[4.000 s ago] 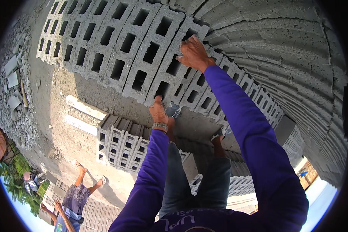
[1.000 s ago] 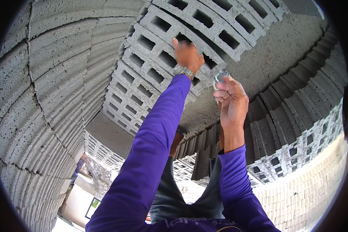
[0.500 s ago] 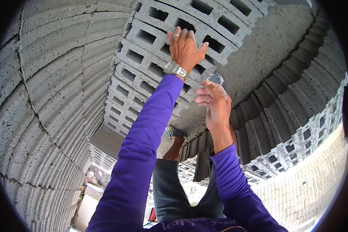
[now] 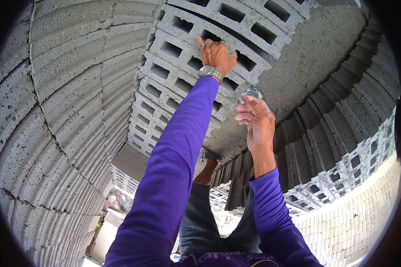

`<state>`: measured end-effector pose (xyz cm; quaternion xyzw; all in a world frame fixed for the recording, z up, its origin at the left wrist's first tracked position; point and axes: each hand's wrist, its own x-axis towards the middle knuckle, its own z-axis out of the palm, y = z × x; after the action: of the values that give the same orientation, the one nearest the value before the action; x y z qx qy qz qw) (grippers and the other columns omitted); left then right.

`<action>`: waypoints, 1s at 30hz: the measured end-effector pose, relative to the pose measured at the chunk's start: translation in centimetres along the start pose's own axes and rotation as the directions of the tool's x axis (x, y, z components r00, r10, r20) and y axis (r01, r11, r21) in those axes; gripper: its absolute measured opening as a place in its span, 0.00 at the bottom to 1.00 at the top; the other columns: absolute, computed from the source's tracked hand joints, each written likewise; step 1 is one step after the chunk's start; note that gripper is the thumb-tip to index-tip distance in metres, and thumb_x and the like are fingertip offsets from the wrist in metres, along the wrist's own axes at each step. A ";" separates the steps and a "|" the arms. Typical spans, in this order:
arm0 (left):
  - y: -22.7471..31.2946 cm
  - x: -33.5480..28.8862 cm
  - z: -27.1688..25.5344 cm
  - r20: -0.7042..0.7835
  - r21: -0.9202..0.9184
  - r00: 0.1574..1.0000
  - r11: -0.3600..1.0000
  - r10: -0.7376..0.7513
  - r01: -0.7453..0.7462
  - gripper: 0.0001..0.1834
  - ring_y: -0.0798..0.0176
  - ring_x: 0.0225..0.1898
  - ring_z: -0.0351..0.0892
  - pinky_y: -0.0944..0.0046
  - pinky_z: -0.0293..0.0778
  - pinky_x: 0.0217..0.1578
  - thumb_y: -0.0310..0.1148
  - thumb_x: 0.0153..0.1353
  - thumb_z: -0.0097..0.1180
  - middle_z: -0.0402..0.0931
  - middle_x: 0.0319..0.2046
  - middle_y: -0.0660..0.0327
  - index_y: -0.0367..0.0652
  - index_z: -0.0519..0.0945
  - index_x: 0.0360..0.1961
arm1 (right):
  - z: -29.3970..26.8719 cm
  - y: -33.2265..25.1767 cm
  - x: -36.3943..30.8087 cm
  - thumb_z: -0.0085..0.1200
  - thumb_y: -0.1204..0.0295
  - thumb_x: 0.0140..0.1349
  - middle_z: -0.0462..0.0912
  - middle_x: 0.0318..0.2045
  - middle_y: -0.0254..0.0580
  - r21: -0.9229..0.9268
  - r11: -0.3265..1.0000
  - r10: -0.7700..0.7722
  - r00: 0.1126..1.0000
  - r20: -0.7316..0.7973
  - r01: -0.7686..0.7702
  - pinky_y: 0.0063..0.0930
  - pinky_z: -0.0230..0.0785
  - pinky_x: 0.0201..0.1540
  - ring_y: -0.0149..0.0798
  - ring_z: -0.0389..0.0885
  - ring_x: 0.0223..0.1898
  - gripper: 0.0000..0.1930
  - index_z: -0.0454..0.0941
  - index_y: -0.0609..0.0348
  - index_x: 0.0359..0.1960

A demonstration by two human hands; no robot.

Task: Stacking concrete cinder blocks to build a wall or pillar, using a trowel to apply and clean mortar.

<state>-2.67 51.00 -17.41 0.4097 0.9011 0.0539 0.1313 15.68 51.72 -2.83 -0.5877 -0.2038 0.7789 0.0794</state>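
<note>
My left hand, with a metal wristwatch, reaches onto a row of grey hollow concrete blocks. Its fingers hook into the middle hole of one hollow concrete block; the fingertips are hidden inside. A dark gap separates this block from the one beyond it. Lower and to the right, my right hand is raised with its fingers loosely bent and apart, holding nothing. It hovers near the row's right end, touching no block. Just past its fingertips a grey shoe shows.
A tall wall of stacked blocks rises on the left. Dark, thin-edged stacked blocks curve along the right. Gritty bare ground lies between the row and the right stack. Another shoe stands near the row's lower end.
The gap beyond the held block has widened as my left hand shifts it slightly nearer. My right hand sits a little lower and farther right in view. The whole view has shifted slightly.
</note>
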 end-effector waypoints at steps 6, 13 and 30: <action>-1.5 -0.2 -1.8 0.069 0.005 0.992 0.995 0.103 -0.104 0.28 0.46 0.43 0.79 0.41 0.43 0.69 0.55 0.46 0.65 0.82 0.34 0.46 0.36 0.84 0.31 | -0.4 -0.7 0.4 0.56 0.61 0.63 0.84 0.29 0.41 0.050 0.999 0.020 1.000 0.017 -0.020 0.22 0.66 0.31 0.30 0.80 0.25 0.15 0.79 0.62 0.42; 2.4 5.9 -4.7 -0.141 -0.187 0.979 0.968 0.145 -0.170 0.30 0.42 0.46 0.77 0.46 0.61 0.59 0.53 0.50 0.64 0.82 0.38 0.45 0.34 0.83 0.40 | 0.5 -1.9 1.2 0.57 0.60 0.62 0.84 0.29 0.41 0.044 0.995 0.090 0.996 0.004 -0.090 0.23 0.65 0.32 0.30 0.79 0.25 0.16 0.79 0.61 0.43; 6.1 8.2 -0.1 0.150 0.080 0.988 0.996 -0.046 0.034 0.28 0.45 0.41 0.80 0.46 0.48 0.68 0.55 0.48 0.63 0.82 0.28 0.44 0.36 0.84 0.33 | -1.6 -2.7 3.2 0.55 0.61 0.63 0.84 0.30 0.41 0.068 0.982 0.179 0.984 -0.006 -0.179 0.23 0.66 0.31 0.29 0.79 0.24 0.17 0.78 0.63 0.46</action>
<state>-3.50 61.20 -17.69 0.3991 0.8980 -0.0148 0.1847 15.95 55.66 -4.91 -0.6053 -0.1232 0.7858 0.0301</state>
